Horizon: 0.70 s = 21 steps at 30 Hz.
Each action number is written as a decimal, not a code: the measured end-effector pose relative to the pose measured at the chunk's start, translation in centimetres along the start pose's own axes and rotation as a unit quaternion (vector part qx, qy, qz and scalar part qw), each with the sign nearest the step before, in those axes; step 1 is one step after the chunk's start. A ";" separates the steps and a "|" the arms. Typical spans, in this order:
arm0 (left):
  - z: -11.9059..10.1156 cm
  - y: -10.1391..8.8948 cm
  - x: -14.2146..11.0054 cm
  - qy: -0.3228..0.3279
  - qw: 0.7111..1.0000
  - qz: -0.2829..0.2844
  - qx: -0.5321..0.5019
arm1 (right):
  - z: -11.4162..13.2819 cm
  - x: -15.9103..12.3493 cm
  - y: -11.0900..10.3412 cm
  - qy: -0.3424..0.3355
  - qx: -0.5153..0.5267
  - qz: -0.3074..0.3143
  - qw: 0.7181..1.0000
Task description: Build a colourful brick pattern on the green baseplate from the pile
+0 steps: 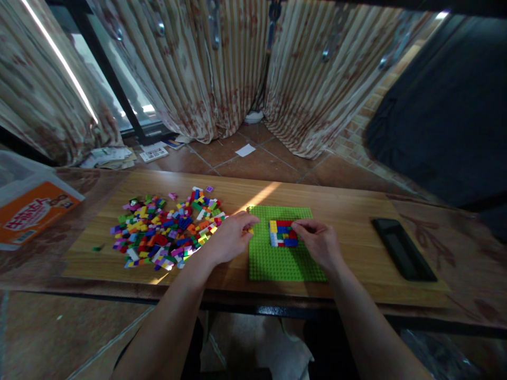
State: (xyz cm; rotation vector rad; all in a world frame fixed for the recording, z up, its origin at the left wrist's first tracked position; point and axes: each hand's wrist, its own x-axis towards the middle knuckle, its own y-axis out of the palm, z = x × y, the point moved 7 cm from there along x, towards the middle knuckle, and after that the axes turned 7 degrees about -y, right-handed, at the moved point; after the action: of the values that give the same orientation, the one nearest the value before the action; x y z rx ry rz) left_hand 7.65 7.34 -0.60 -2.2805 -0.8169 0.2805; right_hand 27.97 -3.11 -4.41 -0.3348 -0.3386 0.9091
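Observation:
A green studded baseplate [269, 269] lies on the wooden board. On it stands a low, roughly square build of toy bricks [283, 232] in red, blue, yellow, white and green. My right hand [319, 243] is closed, thumb and fingertips pinched at the right edge of this build; whatever is between them is too small to make out. At the plate's left edge my left hand [233, 237] is closed around a small yellow-orange brick [251, 230], which shows just past the fingers. A wide heap of loose mixed-colour bricks [158, 237] spreads out left of my left hand.
A black tray-like object [404, 250] lies at the right of the wooden board [352, 211]. A clear plastic box with an orange label [35, 211] stands at the far left. Beyond the board are floor tiles, a white paper [245, 150] and striped curtains [190, 68].

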 end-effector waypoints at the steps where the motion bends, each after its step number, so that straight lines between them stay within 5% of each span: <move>1: 0.0 0.0 0.0 0.000 1.000 0.001 -0.001 | 0.1 0.0 0.1 -0.005 -0.004 0.006 1.000; 12: 0.0 0.1 0.0 0.001 1.000 0.000 0.012 | 2.2 -0.1 0.0 -0.027 -0.141 0.045 0.989; 21: 0.1 0.1 0.0 -0.004 1.000 0.001 0.021 | 1.7 -0.3 0.3 -0.015 -0.098 0.077 0.992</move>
State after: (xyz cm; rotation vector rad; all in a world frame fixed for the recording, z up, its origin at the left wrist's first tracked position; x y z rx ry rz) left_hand 7.70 7.32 -0.76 -2.2418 -0.8060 0.3037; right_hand 26.85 -2.95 -3.07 -0.5343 -0.4362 1.0364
